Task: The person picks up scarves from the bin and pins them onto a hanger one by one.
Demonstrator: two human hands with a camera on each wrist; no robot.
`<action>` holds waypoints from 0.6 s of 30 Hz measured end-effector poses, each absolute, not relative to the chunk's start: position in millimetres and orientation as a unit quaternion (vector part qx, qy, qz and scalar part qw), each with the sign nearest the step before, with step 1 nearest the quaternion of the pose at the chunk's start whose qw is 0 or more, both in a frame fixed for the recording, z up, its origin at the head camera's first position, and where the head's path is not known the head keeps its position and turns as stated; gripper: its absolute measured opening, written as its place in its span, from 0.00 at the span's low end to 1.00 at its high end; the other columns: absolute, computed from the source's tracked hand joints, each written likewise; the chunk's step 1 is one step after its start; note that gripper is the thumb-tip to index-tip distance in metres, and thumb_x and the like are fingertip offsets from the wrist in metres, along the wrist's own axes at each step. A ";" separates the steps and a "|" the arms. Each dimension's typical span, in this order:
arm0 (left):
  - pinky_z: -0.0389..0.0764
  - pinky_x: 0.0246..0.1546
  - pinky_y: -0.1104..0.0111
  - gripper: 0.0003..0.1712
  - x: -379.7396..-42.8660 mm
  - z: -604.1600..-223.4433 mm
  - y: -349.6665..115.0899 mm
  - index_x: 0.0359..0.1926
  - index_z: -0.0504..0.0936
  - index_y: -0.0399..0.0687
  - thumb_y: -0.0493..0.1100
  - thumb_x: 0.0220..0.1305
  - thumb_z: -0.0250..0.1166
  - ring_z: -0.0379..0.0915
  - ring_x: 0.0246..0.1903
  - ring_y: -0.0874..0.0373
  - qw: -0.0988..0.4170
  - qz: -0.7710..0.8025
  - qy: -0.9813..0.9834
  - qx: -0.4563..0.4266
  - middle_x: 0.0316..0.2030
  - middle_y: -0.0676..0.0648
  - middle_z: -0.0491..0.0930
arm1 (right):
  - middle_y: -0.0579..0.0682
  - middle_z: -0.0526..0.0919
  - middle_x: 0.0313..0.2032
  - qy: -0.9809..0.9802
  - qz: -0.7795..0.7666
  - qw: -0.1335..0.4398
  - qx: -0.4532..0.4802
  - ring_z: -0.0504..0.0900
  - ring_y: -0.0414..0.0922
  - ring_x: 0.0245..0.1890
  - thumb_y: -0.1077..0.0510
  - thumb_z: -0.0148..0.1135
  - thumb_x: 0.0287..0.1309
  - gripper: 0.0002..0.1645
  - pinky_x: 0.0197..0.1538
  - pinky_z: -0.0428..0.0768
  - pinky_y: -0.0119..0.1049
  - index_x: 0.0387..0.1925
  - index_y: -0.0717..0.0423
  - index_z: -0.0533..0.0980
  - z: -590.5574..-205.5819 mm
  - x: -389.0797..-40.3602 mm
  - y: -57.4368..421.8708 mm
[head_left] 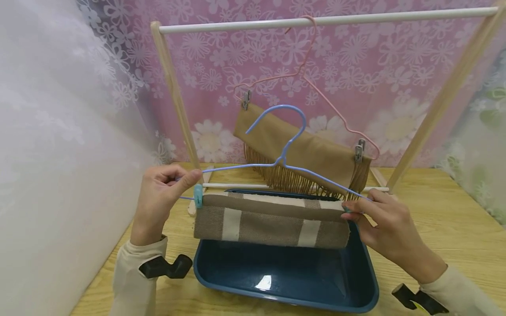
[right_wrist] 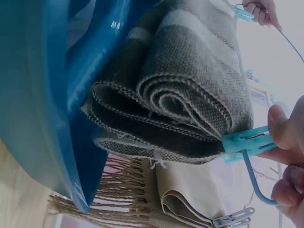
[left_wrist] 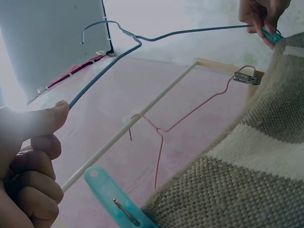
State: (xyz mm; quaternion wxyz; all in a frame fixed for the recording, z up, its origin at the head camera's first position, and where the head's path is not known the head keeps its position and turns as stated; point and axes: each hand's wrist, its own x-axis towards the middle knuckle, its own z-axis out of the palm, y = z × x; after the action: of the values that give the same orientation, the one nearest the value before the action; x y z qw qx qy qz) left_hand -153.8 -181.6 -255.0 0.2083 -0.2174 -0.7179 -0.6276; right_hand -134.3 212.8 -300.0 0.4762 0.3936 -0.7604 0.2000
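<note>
A blue wire hanger is held up with its hook on top. My left hand grips its left arm between thumb and curled fingers. Below it hangs a folded brown-and-white checked scarf, its layers visible as a roll in the right wrist view. One teal clothespin fastens the scarf's left corner to the hanger's lower wire. At the other corner, my right hand pinches a second teal clothespin, whose jaws bite the scarf's edge; its curled fingers also touch the hanger's end.
Under the scarf stands a dark blue plastic tub on the wooden table. Behind it rises a wooden rack with a white rod. A pink hanger hangs tilted there, its metal clips holding a tan fringed scarf.
</note>
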 end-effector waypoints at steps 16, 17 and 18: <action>0.51 0.22 0.67 0.20 -182.9 -266.6 -187.0 0.13 0.77 0.48 0.32 0.60 0.65 0.45 0.17 0.58 0.173 -0.646 -0.716 -0.199 0.12 0.52 0.51 | 0.41 0.85 0.31 -0.764 0.330 0.389 0.395 0.59 0.24 0.14 0.55 0.53 0.69 0.18 0.24 0.61 0.14 0.42 0.67 0.81 -272.3 -125.2 225.5; 0.51 0.21 0.67 0.20 -183.4 -267.1 -187.0 0.13 0.78 0.48 0.32 0.60 0.65 0.45 0.16 0.58 0.171 -0.648 -0.714 -0.203 0.12 0.51 0.51 | 0.39 0.83 0.27 -0.754 0.346 0.395 0.394 0.53 0.25 0.13 0.58 0.55 0.68 0.15 0.20 0.54 0.16 0.40 0.68 0.82 -268.5 -123.9 223.9; 0.50 0.20 0.67 0.20 -183.8 -267.4 -186.8 0.13 0.78 0.49 0.32 0.60 0.65 0.44 0.16 0.57 0.168 -0.649 -0.712 -0.206 0.12 0.51 0.51 | 0.39 0.83 0.26 -0.742 0.363 0.396 0.400 0.53 0.26 0.13 0.61 0.56 0.66 0.13 0.20 0.52 0.16 0.38 0.69 0.82 -265.5 -122.9 222.4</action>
State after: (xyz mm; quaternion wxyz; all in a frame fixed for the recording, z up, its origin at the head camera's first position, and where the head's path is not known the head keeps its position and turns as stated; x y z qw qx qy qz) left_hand -183.8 -186.8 -267.4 0.1681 -0.2061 -0.7124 -0.6494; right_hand -122.9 222.4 -265.5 0.3962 0.4004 -0.7421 0.3632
